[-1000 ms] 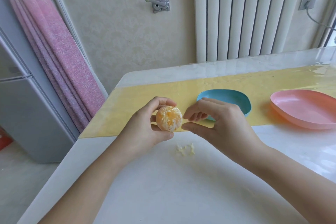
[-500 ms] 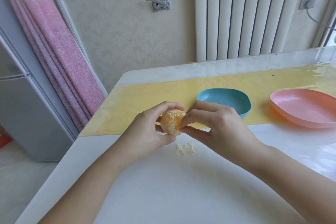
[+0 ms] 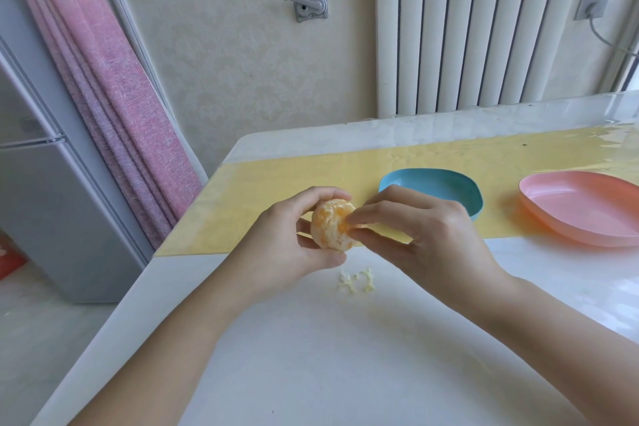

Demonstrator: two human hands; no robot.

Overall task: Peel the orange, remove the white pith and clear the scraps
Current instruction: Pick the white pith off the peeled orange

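A peeled orange (image 3: 330,224), pale with patches of white pith, is held above the white table (image 3: 345,356) by my left hand (image 3: 287,242), whose thumb and fingers wrap its left side. My right hand (image 3: 418,232) is at the orange's right side, thumb and forefinger pinched against its surface. A small heap of white pith scraps (image 3: 356,281) lies on the table just below the orange.
A blue dish (image 3: 460,185) sits on the yellow mat (image 3: 276,183) behind my right hand, and a pink dish (image 3: 587,214) stands at the right. The table's left edge drops to the floor beside a grey fridge (image 3: 52,201) and a pink curtain (image 3: 103,79).
My right hand has closed in from a gap beside the orange to pinching its surface. My left hand has turned the orange a little.
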